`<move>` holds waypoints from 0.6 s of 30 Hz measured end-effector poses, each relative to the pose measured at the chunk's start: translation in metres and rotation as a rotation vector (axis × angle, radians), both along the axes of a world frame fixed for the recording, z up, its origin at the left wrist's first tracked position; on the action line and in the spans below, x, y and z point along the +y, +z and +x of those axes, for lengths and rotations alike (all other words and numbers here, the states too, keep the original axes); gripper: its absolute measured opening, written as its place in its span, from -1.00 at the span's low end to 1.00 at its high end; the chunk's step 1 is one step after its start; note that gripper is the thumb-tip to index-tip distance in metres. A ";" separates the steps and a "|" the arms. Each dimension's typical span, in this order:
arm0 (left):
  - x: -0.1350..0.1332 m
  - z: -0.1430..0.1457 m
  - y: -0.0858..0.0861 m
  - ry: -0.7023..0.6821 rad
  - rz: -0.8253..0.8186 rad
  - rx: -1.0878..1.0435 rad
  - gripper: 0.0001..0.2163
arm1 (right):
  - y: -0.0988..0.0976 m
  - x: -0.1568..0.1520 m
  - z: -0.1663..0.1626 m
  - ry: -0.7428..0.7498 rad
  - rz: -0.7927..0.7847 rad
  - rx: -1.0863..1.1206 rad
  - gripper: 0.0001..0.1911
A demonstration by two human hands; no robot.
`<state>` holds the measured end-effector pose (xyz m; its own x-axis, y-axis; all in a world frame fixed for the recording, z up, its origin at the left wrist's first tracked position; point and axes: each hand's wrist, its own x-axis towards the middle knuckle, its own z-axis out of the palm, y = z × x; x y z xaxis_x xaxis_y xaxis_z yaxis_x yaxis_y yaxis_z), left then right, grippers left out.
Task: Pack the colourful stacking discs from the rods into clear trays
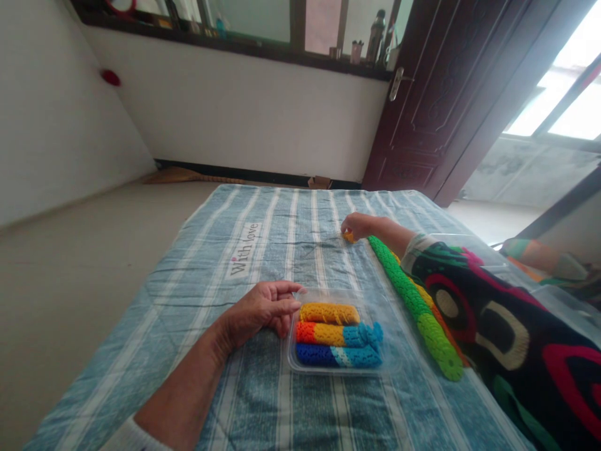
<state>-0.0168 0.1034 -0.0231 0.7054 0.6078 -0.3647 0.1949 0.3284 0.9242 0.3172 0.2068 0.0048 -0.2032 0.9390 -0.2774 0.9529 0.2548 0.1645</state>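
Note:
A clear plastic tray (339, 369) lies on the blue striped bedsheet (263, 250) and holds three rolled crochet pieces: a yellow roll (329, 312), an orange-yellow-blue roll (335, 334) and a dark blue and light blue roll (334, 356). My left hand (263, 311) rests at the tray's left rim, fingers loosely curled, holding nothing. My right hand (359, 225) reaches forward and pinches the far end of a long crochet strip (413, 300), green with yellow and orange edges. The strip runs along the sheet beside my patterned sleeve (498, 326).
The bed stands in a room with pale floor to the left. A white wall with a windowsill of bottles lies ahead. A dark wooden door (422, 106) stands open at the right. Folded colourful cloth (539, 257) lies at the far right.

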 end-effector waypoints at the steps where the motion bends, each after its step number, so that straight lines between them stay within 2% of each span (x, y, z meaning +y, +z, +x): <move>1: 0.000 0.000 0.000 -0.003 0.001 -0.001 -0.38 | 0.000 0.000 -0.001 -0.003 -0.004 -0.002 -0.45; 8: 0.000 0.000 0.000 0.005 0.005 -0.002 -0.38 | 0.000 0.002 -0.007 -0.022 -0.024 -0.022 -0.54; 18: -0.003 0.003 0.005 0.011 0.017 0.014 -0.41 | 0.005 -0.004 -0.015 0.031 -0.001 -0.014 -0.66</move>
